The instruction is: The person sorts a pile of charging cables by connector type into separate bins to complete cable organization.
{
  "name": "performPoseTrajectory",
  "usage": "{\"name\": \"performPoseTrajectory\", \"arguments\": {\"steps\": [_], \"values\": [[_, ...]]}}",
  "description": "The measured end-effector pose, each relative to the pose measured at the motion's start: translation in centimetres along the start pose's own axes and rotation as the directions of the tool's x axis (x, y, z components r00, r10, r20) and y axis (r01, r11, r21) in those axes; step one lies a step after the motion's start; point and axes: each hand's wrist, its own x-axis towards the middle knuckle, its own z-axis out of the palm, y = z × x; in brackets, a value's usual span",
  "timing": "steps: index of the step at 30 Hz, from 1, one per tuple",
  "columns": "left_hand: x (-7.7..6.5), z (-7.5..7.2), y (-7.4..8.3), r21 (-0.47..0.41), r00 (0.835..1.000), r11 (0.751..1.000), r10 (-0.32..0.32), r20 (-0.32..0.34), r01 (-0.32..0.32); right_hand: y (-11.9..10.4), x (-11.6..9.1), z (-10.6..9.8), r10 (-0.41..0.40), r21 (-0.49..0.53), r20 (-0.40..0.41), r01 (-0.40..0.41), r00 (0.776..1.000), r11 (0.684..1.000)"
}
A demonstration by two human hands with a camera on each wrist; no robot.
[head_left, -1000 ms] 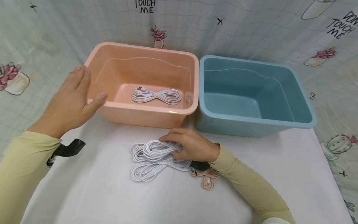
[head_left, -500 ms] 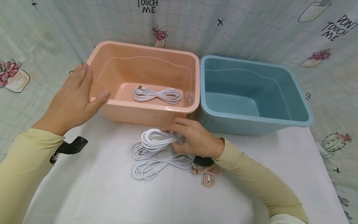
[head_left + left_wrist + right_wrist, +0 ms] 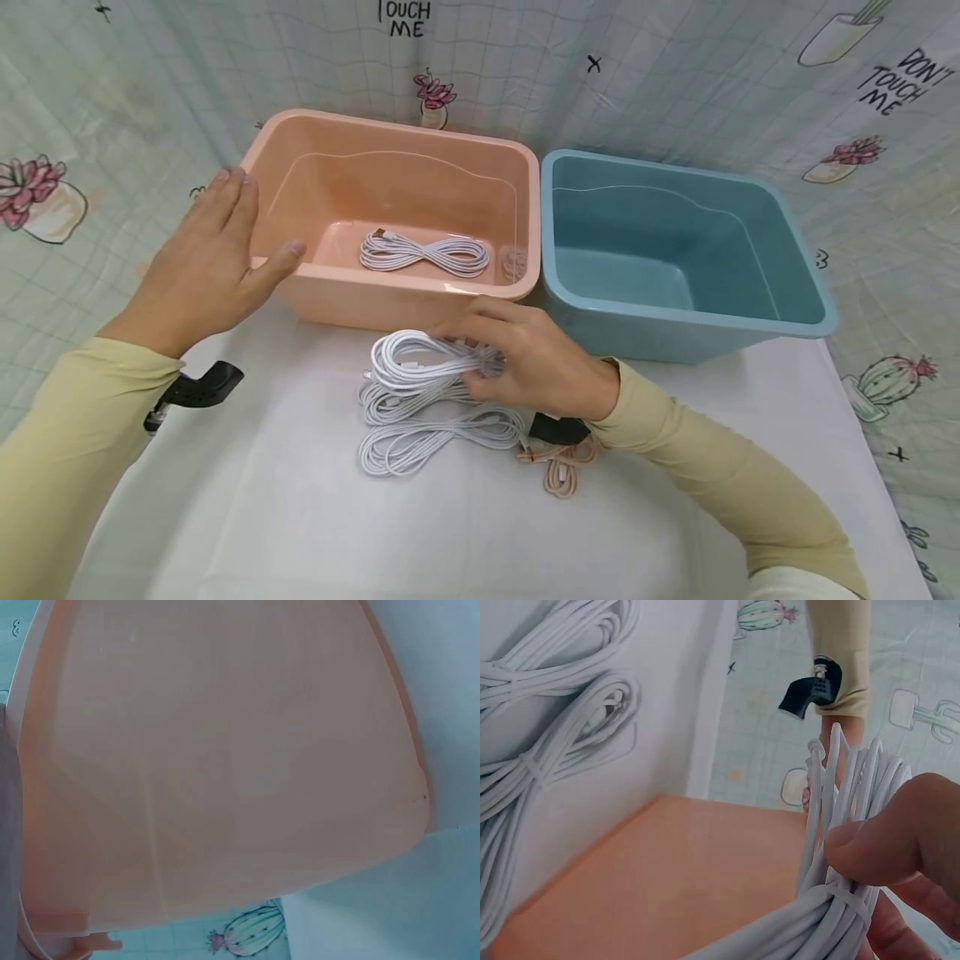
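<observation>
My right hand (image 3: 528, 354) pinches a bundled white cable (image 3: 408, 364) between thumb and fingers, just in front of the orange bin. In the right wrist view the thumb presses on the cable (image 3: 817, 922) near the tie round its middle. Two more white cable bundles (image 3: 401, 454) lie on the table below it. My left hand (image 3: 206, 258) rests with straight fingers on the left rim of the orange bin (image 3: 360, 296). Inside that bin lie a white cable bundle (image 3: 423, 254) and a small pale coil (image 3: 514, 264) at the right. The left wrist view shows mostly the bin's outer wall (image 3: 225, 765).
A blue bin (image 3: 622, 279) stands right beside the orange one. A small peach cable (image 3: 561, 477) lies on the white table (image 3: 420, 542) near the right wrist. Patterned cloth (image 3: 510, 67) hangs behind the bins.
The right hand has raised the top white cable bundle off the pile and moved it toward the orange bin. The left hand stays on the bin's rim.
</observation>
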Motion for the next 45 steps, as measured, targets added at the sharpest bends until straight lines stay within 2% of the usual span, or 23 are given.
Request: {"name": "performPoseTrajectory", "arguments": {"steps": [18, 26, 45], "values": [[0.1, 0.1, -0.2, 0.002, 1.0, 1.0, -0.002, -0.009, 0.002, -0.8, 2.6, -3.3, -0.085, 0.027, -0.049, 0.087, 0.995, 0.996], [0.4, 0.0, 0.0, -0.001, 1.0, 1.0, 0.019, -0.014, -0.019, -1.1, 3.7, -5.0, -0.139, -0.008, -0.082, 0.139, 0.987, 0.99], [0.1, -0.1, 0.0, 0.004, 1.0, 1.0, 0.023, -0.008, -0.023, -0.4, 7.3, -7.6, -0.094, -0.121, -0.102, 0.081, 0.99, 0.989]]}}
